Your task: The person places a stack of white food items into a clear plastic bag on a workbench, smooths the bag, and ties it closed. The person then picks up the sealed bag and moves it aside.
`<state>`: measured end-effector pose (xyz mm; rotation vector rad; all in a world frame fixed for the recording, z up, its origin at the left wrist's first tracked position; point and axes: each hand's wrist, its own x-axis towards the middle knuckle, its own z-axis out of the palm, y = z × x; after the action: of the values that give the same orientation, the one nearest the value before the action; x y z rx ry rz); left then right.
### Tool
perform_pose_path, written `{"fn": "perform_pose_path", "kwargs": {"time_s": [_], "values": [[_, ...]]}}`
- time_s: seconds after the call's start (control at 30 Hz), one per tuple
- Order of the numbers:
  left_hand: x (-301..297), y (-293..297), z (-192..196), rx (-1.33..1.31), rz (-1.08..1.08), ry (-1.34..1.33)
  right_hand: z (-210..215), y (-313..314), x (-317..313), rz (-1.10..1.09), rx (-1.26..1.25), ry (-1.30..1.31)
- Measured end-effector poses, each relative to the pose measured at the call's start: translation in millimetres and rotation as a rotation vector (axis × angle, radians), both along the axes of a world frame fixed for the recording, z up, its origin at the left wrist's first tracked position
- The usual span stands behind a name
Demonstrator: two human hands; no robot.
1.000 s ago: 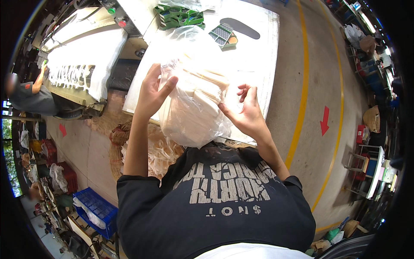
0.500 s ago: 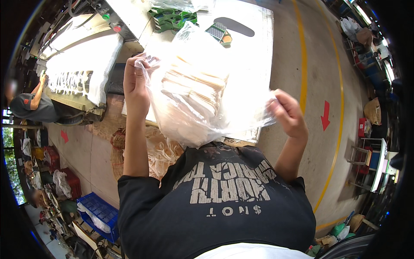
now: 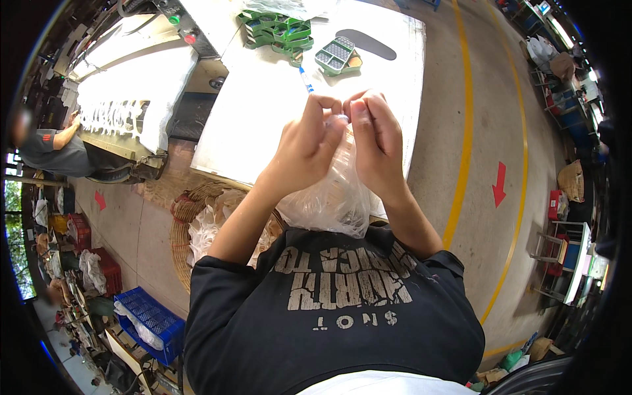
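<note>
A clear plastic bag point(image 3: 336, 204) with a stack of flat, cream-coloured pieces inside rests at the near edge of the white table point(image 3: 243, 125). My left hand point(image 3: 313, 141) and my right hand point(image 3: 375, 138) meet above it, fingers closed on the gathered top of the bag. Between my thumbs a small bit of bunched plastic shows. Both hands cover part of the bag and its contents. Just beyond my left hand lies a blue-and-white pen point(image 3: 307, 80).
Green trays point(image 3: 276, 33) and a green compartment box point(image 3: 337, 56) stand farther back, near a dark insole-shaped piece point(image 3: 366, 43). A wicker basket point(image 3: 181, 234) of pale scraps sits left of the table. At far left a co-worker point(image 3: 52, 151) works beside a machine.
My hands have come together from wide apart, drawing the bag's spread opening into a bunch. The bag has narrowed and sits closer to me, and the pen has come into view.
</note>
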<state>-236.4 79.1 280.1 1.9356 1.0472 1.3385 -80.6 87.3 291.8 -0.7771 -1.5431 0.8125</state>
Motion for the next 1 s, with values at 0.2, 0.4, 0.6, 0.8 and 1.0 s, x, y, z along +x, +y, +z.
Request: {"fn": "perform_pose_path", "kwargs": {"time_s": [0.2,0.4,0.6,0.8,1.0], "values": [[6,-4,7,0.099,0.067,0.437,31,17,12,0.03,0.286,-0.286],[7,8,-19,-0.167,0.181,-0.097,25,17,5,0.118,0.264,-0.224],[-4,13,0,-0.525,0.224,-0.319,-14,-8,-3,-0.094,0.088,-0.647],[-13,11,0,-0.411,0.095,-0.488,-9,-4,0,-0.031,-0.257,-0.438],[-41,25,-11,-0.03,-0.129,-0.371,-50,0,10,0.077,-0.547,0.329]]}}
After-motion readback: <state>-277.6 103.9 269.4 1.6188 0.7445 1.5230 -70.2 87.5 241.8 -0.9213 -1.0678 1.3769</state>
